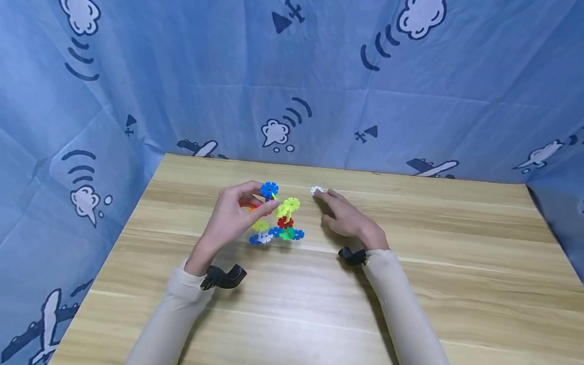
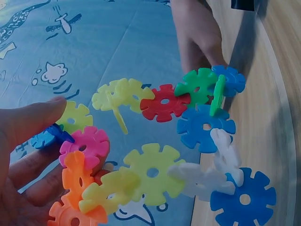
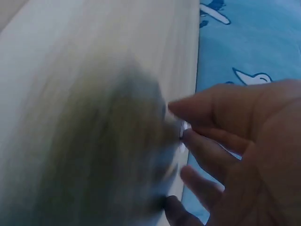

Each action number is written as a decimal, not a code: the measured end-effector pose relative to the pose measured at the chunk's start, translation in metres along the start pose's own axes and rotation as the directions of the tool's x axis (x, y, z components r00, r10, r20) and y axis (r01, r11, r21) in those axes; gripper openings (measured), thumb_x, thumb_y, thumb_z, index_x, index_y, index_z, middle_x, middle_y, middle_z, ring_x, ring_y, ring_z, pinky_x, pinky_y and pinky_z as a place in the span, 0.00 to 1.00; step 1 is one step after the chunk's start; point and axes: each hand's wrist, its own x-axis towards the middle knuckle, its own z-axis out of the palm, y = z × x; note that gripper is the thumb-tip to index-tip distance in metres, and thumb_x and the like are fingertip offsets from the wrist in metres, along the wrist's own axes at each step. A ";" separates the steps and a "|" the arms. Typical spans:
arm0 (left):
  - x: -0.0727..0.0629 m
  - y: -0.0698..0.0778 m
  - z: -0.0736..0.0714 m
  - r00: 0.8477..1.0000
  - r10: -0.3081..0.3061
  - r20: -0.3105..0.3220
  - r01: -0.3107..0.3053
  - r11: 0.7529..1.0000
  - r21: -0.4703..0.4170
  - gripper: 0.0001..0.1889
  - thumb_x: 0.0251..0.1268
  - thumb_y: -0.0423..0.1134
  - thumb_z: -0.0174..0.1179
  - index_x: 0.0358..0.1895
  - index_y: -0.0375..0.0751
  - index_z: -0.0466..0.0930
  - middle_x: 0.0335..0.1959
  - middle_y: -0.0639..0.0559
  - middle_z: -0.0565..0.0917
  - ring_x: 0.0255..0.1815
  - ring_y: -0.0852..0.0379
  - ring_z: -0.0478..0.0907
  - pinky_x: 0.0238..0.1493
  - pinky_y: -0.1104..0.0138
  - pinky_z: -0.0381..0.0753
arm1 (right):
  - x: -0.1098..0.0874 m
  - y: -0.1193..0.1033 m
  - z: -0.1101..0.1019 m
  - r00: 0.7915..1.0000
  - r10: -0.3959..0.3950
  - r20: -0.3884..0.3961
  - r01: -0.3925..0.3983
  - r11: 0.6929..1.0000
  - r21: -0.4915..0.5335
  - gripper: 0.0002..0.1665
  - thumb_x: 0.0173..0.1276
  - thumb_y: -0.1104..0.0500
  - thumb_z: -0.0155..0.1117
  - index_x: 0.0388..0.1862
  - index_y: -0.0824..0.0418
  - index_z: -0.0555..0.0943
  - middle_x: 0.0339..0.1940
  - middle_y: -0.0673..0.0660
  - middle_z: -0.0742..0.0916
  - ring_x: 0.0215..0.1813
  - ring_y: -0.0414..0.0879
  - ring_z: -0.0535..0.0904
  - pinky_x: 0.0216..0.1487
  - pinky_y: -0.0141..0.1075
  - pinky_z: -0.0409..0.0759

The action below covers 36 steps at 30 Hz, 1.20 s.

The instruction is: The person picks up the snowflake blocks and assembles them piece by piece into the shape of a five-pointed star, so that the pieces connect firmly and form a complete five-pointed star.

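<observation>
My left hand [image 1: 233,209] grips a chain of interlocking plastic snowflake discs [image 1: 285,222] above the table. The left wrist view shows the thumb [image 2: 33,120] and fingers on either side of one end, near a pink disc [image 2: 84,147] and small blue ones. Linked along the chain are yellow, orange, white, blue, green and red discs, such as a red disc [image 2: 165,102]. To the right, my right hand [image 1: 347,216] reaches over the table with fingertips at a white snowflake disc [image 1: 317,190]. In the right wrist view its fingers are loosely bent, and the white disc is mostly hidden behind them.
The wooden table [image 1: 468,274] ends at the back against a blue patterned curtain [image 1: 326,55], which also hangs at both sides. Each wrist wears a black camera mount, such as the left mount [image 1: 224,277].
</observation>
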 end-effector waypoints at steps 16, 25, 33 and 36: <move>-0.001 0.000 -0.001 1.000 0.015 -0.005 -0.015 1.000 -0.008 0.16 0.66 0.48 0.73 0.50 0.43 0.87 0.41 0.49 0.91 0.38 0.55 0.89 0.43 0.54 0.89 | 0.001 0.004 0.001 0.982 0.017 -0.186 -0.028 0.998 -0.056 0.18 0.66 0.61 0.76 0.53 0.67 0.86 0.45 0.62 0.85 0.48 0.55 0.84 0.52 0.47 0.85; -0.001 0.001 -0.002 1.000 0.022 0.012 -0.021 0.999 -0.031 0.15 0.67 0.46 0.73 0.51 0.45 0.87 0.41 0.48 0.92 0.39 0.54 0.90 0.45 0.50 0.88 | -0.002 0.005 -0.002 0.984 0.104 -0.145 -0.099 0.994 0.039 0.13 0.63 0.62 0.79 0.41 0.64 0.84 0.39 0.59 0.87 0.41 0.50 0.80 0.48 0.41 0.81; -0.001 0.001 0.000 0.999 0.015 0.043 -0.016 1.000 0.018 0.14 0.66 0.46 0.73 0.52 0.49 0.86 0.45 0.51 0.90 0.51 0.51 0.89 0.57 0.48 0.85 | -0.010 -0.010 -0.019 0.970 0.065 -0.232 -0.036 0.991 0.126 0.06 0.68 0.66 0.73 0.40 0.65 0.84 0.37 0.61 0.89 0.40 0.51 0.84 0.43 0.36 0.82; -0.001 0.001 0.001 0.999 0.015 0.051 -0.017 0.999 0.033 0.14 0.66 0.47 0.73 0.52 0.49 0.86 0.47 0.52 0.90 0.53 0.49 0.88 0.61 0.46 0.83 | -0.014 -0.026 -0.027 0.950 0.041 -0.310 0.030 0.975 0.219 0.07 0.71 0.62 0.71 0.43 0.65 0.85 0.39 0.62 0.90 0.40 0.52 0.88 0.43 0.37 0.86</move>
